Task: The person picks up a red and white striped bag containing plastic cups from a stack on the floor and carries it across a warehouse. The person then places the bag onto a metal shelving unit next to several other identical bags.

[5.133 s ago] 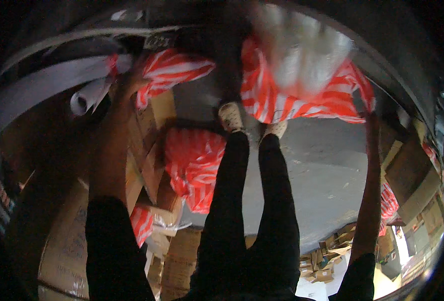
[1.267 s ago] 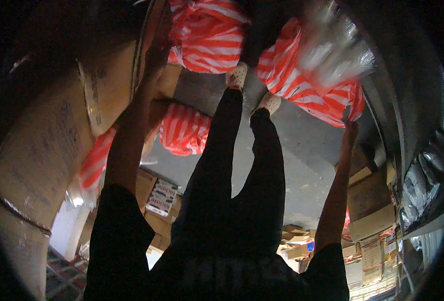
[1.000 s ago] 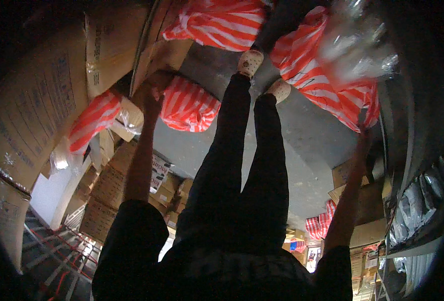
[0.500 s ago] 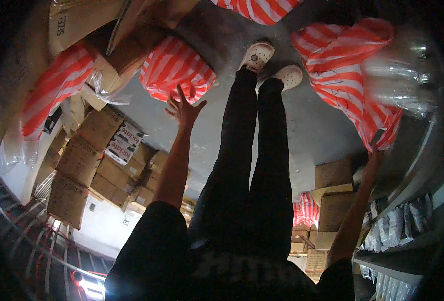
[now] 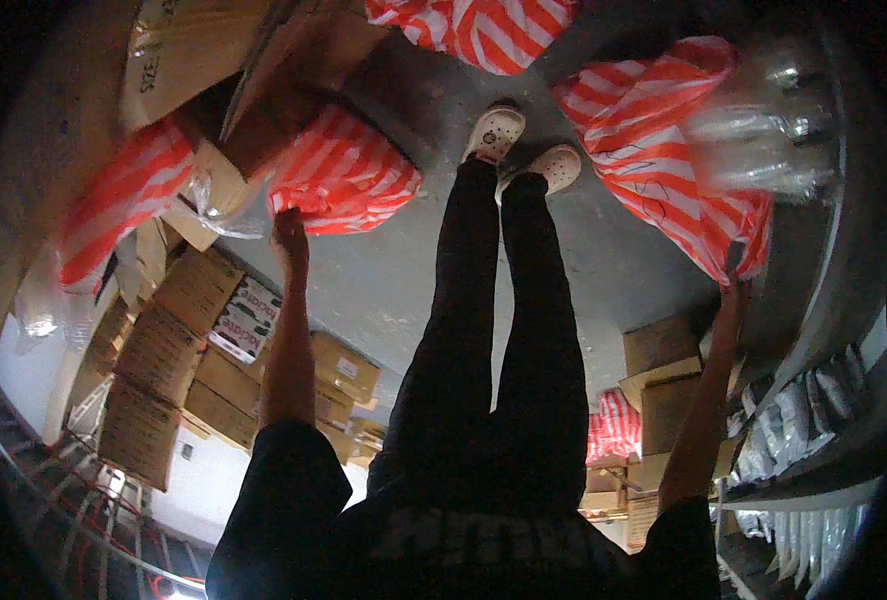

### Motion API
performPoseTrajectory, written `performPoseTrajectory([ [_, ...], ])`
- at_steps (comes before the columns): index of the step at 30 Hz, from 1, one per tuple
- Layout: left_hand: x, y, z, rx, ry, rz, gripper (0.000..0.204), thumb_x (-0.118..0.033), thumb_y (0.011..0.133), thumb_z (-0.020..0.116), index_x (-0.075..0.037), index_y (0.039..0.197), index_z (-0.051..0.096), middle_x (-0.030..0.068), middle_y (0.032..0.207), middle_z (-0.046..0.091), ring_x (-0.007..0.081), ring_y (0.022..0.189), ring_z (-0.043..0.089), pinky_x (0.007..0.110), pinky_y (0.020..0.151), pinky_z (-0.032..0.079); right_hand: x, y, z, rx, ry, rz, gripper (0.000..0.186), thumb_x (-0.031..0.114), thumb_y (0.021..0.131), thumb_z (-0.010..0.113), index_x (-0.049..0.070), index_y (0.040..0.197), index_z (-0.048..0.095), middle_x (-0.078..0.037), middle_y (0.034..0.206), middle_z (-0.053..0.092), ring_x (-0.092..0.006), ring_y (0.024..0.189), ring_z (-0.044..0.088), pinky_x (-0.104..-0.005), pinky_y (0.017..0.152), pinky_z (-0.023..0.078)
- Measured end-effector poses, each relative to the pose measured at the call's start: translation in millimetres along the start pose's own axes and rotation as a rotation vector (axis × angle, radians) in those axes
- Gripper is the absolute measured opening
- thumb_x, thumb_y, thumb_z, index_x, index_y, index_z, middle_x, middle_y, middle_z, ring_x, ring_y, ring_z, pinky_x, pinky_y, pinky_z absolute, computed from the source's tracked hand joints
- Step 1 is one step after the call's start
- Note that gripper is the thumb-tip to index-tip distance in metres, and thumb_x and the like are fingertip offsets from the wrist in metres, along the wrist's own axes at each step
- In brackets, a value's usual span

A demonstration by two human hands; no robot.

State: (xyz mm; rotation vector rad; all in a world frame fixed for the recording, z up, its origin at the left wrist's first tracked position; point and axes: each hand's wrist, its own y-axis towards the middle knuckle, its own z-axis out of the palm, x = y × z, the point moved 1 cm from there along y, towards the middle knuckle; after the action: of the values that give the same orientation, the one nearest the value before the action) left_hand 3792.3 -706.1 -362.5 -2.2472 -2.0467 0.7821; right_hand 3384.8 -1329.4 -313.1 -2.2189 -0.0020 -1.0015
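On the grey floor (image 5: 373, 285), we find the left striped plastic bag (image 5: 348, 165), its edge gripped by the fingers of the left hand (image 5: 291, 237); the right hand (image 5: 731, 300) grips the right striped plastic bag (image 5: 643, 145) by its handle (image 5: 756, 243), presumably for secure purchase.

Clogs (image 5: 494, 132): cream, dark round holes. Left bag (image 5: 353, 165), left of clogs: red and white stripes. Right bag (image 5: 638, 150), right of clogs: same striping, thin dark scribbled lines. Far bag (image 5: 483, 32), just beyond clogs: red and white stripes. Floor (image 5: 393, 290) under clogs: grey, pale flecks. Trousers (image 5: 448, 290), running to clogs: black. Carton (image 5: 247, 318), well left and nearer than clogs: white, red and black print. Boxes (image 5: 158, 350) beside it: brown, dark print.
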Motion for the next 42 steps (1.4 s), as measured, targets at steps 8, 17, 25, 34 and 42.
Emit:
performPoseTrajectory([
  [8, -22, -35, -45, 0.627, 0.195, 0.004, 0.023, -0.026, 0.082, 0.053, -0.003, 0.082, 0.058, 0.0186, 0.079, 0.061, 0.0349, 0.077, 0.060, 0.041, 0.062, 0.046, -41, 12, -25, -0.113, -0.052, 0.071, 0.039, 0.032, 0.081, 0.058, 0.001, 0.104, 0.057, -0.008, 0.100, 0.057, -0.0175, 0.096, 0.051, -0.0336, 0.083, 0.040],
  [17, -52, -13, -71, 0.623, 0.367, 0.234, 0.028, -0.028, 0.084, 0.051, -0.003, 0.071, 0.054, 0.0168, 0.064, 0.054, 0.0314, 0.056, 0.056, 0.038, 0.050, 0.041, -67, 14, -61, -0.060, -0.215, -0.054, 0.041, 0.035, 0.082, 0.057, 0.003, 0.107, 0.055, -0.008, 0.097, 0.056, -0.0167, 0.094, 0.049, -0.0316, 0.080, 0.040],
  [25, -92, -39, -86, 0.453, 0.062, 0.160, 0.034, -0.027, 0.083, 0.055, 0.002, 0.065, 0.051, 0.0178, 0.055, 0.048, 0.0204, 0.047, 0.039, 0.036, 0.047, 0.037, -55, 13, -47, -0.074, -0.189, 0.156, 0.046, 0.040, 0.082, 0.055, 0.001, 0.106, 0.055, -0.005, 0.094, 0.054, -0.0137, 0.085, 0.047, -0.0307, 0.072, 0.039],
  [34, -162, 21, -60, 0.526, -0.073, 0.440, 0.033, -0.027, 0.085, 0.051, 0.001, 0.068, 0.054, 0.0159, 0.057, 0.049, 0.0192, 0.051, 0.042, 0.036, 0.050, 0.038, -83, 16, -70, -0.014, -0.238, 0.451, 0.043, 0.039, 0.082, 0.056, 0.008, 0.112, 0.054, 0.002, 0.102, 0.051, -0.0088, 0.086, 0.044, -0.0208, 0.071, 0.034],
  [42, -165, 59, -80, 0.586, -0.090, -0.043, 0.026, -0.024, 0.086, 0.052, -0.002, 0.073, 0.059, 0.0114, 0.056, 0.044, 0.0131, 0.056, 0.038, 0.033, 0.051, 0.036, -65, -8, -57, -0.020, -0.146, 0.065, 0.038, 0.034, 0.083, 0.054, 0.008, 0.110, 0.055, -0.003, 0.088, 0.055, -0.0130, 0.078, 0.048, -0.0259, 0.066, 0.038],
])
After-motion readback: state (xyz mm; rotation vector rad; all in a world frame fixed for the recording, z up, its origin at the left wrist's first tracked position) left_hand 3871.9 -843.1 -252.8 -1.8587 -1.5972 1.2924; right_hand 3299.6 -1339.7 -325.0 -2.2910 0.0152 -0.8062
